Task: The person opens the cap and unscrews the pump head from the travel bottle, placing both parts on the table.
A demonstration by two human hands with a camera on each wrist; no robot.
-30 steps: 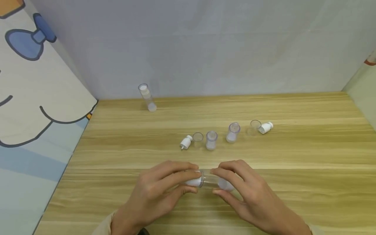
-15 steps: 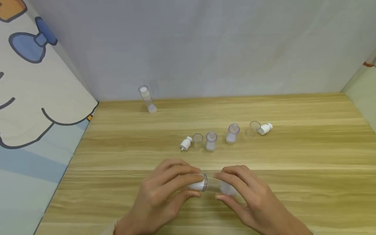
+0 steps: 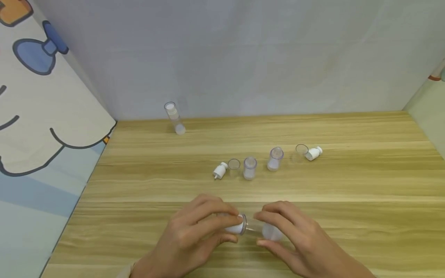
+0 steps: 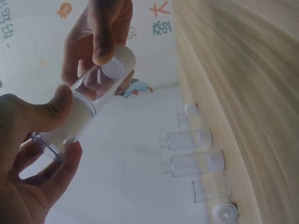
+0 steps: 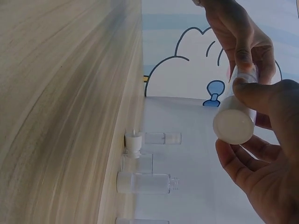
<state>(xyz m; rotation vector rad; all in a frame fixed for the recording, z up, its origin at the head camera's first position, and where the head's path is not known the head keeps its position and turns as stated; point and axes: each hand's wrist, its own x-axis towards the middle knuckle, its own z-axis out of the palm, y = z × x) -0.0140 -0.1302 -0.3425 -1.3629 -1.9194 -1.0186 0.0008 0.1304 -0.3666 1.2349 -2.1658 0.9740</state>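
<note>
Lengthwise between both hands lies a clear plastic pump bottle (image 3: 254,227), in the air above the table. My left hand (image 3: 196,235) grips its top end, where a white pump head (image 4: 77,116) shows inside a clear cap (image 4: 52,148). With thumb and fingers my right hand (image 3: 295,241) holds the other end, around the white base (image 4: 125,59). That base faces the camera in the right wrist view as a round disc (image 5: 233,126). In the head view, fingers cover part of the bottle.
Beyond the hands stand two open bottles (image 3: 250,169) (image 3: 275,159). Clear caps (image 3: 234,166) (image 3: 301,151) flank them, and white pump heads (image 3: 220,170) (image 3: 314,153) lie at the row's ends. One capped bottle (image 3: 175,118) stands back left, near the pale wall (image 3: 243,61).
Both hands have moved slightly toward the person and a little right, carrying the bottle, which now tilts slightly more. Both keep their grip. The things on the table stay put.
</note>
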